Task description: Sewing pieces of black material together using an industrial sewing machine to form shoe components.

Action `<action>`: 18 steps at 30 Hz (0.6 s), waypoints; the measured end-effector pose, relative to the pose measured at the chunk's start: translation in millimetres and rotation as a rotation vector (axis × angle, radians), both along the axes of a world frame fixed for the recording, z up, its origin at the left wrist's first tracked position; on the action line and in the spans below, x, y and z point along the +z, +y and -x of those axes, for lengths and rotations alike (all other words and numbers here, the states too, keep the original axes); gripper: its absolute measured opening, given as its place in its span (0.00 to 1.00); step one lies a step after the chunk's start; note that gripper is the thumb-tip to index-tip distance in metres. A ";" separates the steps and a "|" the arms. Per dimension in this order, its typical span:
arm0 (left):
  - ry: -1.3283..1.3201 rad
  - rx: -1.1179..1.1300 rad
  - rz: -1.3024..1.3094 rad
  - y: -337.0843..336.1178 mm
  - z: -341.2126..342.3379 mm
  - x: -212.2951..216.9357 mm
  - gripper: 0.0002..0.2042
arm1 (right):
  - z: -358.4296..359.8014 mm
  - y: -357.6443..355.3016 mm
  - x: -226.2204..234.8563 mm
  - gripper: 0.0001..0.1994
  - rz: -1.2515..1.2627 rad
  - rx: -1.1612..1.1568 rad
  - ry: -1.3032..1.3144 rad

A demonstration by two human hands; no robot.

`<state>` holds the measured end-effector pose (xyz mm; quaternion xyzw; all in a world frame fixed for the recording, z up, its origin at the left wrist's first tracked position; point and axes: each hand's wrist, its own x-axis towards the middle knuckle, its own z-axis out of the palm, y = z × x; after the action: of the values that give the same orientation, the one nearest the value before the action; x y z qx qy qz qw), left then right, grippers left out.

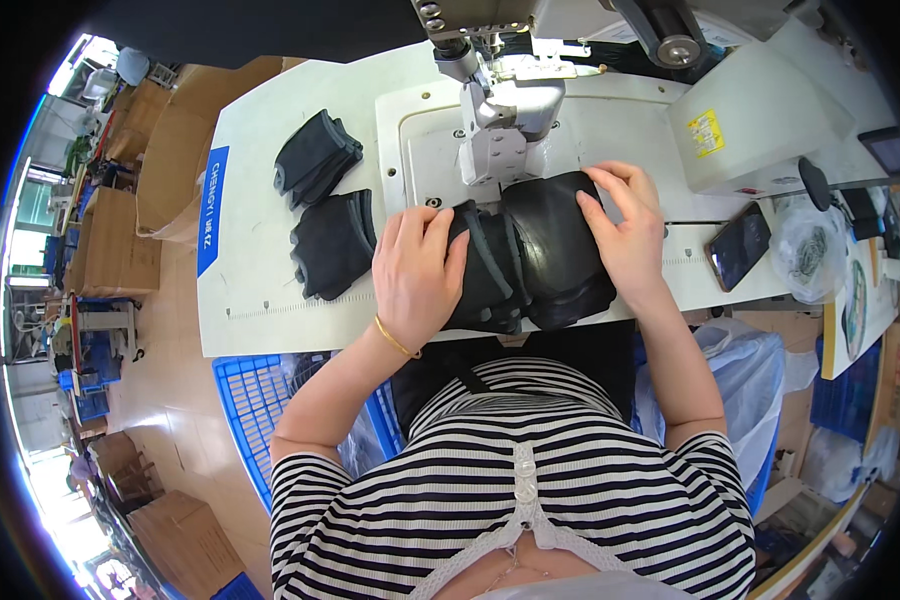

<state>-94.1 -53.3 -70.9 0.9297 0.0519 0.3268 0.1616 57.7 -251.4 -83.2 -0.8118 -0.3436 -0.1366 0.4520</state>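
A black fabric piece point(540, 250) lies bunched on the white sewing table point(270, 290), right under the head of the sewing machine point(500, 110). My left hand point(415, 270) rests flat on its left side, fingers spread, a thin gold bracelet on the wrist. At the piece's right edge, my right hand point(625, 225) presses down with the fingers curled over the top corner. Both hands hold the fabric against the table below the needle area.
Two stacks of black fabric pieces point(317, 155) point(335, 242) lie on the table to the left. A dark phone point(738, 245) and a clear plastic bag point(808, 250) sit at the right. A blue crate point(255, 400) stands below the table edge; cardboard boxes point(175, 150) at left.
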 end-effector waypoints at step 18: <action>-0.021 -0.016 0.060 1.2 -0.1 -6.2 0.10 | 6.2 -4.5 11.1 0.06 -0.184 -0.030 0.208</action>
<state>-93.9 -52.1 -77.0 0.9213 0.0524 0.3337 0.1926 51.5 -255.8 -72.1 -0.7817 -0.2688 -0.0892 0.5556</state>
